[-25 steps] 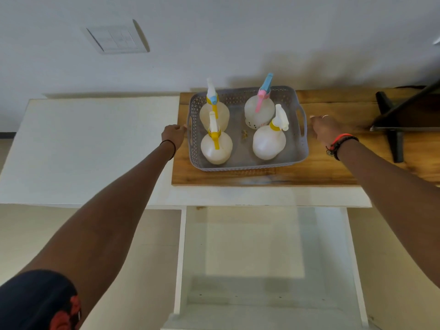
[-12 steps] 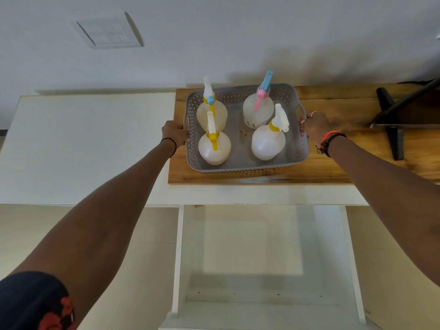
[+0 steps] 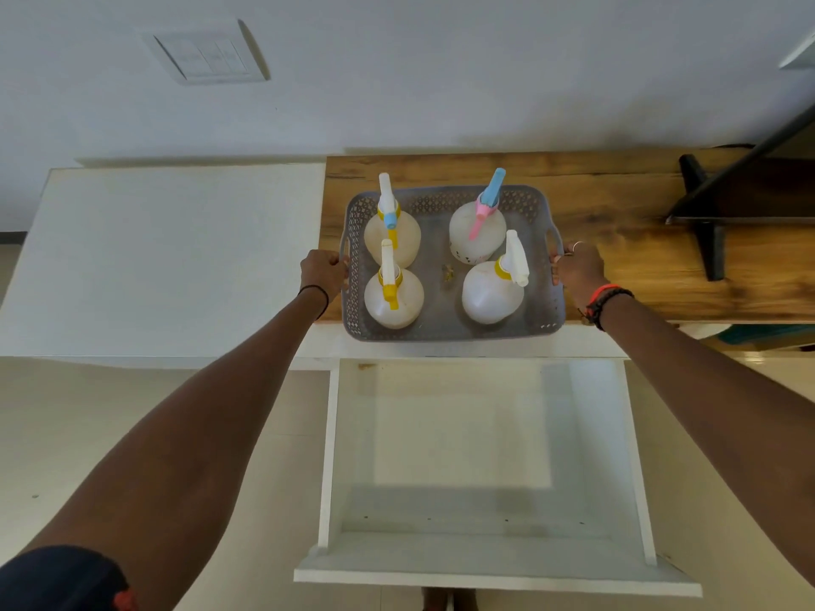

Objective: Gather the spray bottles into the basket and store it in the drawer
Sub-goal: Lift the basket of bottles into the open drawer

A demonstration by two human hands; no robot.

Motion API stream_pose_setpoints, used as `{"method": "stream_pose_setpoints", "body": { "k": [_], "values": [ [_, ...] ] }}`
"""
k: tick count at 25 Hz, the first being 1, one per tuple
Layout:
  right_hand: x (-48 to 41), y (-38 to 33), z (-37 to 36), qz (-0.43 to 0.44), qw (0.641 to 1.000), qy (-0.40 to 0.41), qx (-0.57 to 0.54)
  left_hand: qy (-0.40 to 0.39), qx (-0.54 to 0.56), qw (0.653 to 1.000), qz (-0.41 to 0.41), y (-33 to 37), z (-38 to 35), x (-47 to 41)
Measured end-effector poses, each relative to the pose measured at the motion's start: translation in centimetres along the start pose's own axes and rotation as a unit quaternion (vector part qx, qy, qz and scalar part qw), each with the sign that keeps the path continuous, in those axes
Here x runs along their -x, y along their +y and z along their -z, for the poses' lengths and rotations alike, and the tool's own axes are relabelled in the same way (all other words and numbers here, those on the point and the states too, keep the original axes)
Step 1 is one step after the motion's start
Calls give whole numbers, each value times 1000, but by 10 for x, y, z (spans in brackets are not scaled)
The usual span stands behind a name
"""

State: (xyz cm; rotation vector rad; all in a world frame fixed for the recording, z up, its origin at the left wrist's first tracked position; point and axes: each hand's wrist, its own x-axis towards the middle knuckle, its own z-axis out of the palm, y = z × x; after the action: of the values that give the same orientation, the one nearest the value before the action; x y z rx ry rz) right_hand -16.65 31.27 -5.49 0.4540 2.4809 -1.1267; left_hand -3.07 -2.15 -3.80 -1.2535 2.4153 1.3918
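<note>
A grey perforated basket point(image 3: 450, 330) holds several white spray bottles: one with a blue-and-yellow trigger point(image 3: 391, 233), one with a yellow trigger point(image 3: 393, 297), one with a pink-and-blue trigger point(image 3: 477, 231) and one with a white trigger point(image 3: 493, 291). My left hand point(image 3: 323, 273) grips the basket's left handle and my right hand point(image 3: 578, 269) grips its right handle. The basket hangs over the front edge of the wooden top point(image 3: 639, 258), just behind the open white drawer point(image 3: 480, 460), which shows nothing inside.
A white counter point(image 3: 167, 258) extends to the left of the wooden top. A black angled stand point(image 3: 714, 222) sits at the right on the wood. A wall switch plate point(image 3: 207, 55) is up on the wall. The drawer's front panel point(image 3: 494, 577) juts toward me.
Both hands closed on the basket's handles, and the basket has come forward toward me, from the middle of the wooden top to its front edge.
</note>
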Motion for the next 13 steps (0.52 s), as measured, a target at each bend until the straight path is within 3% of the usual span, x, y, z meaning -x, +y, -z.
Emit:
{"method": "stream_pose_setpoints", "body": {
  "k": [5,13],
  "values": [
    [46,28,10,2,1000,15,14,-2,-41,999,-27,-21,0,45],
    [129,77,30,-36,999,12,2,-6,2,1000,10,-59,-1,132]
  ]
}}
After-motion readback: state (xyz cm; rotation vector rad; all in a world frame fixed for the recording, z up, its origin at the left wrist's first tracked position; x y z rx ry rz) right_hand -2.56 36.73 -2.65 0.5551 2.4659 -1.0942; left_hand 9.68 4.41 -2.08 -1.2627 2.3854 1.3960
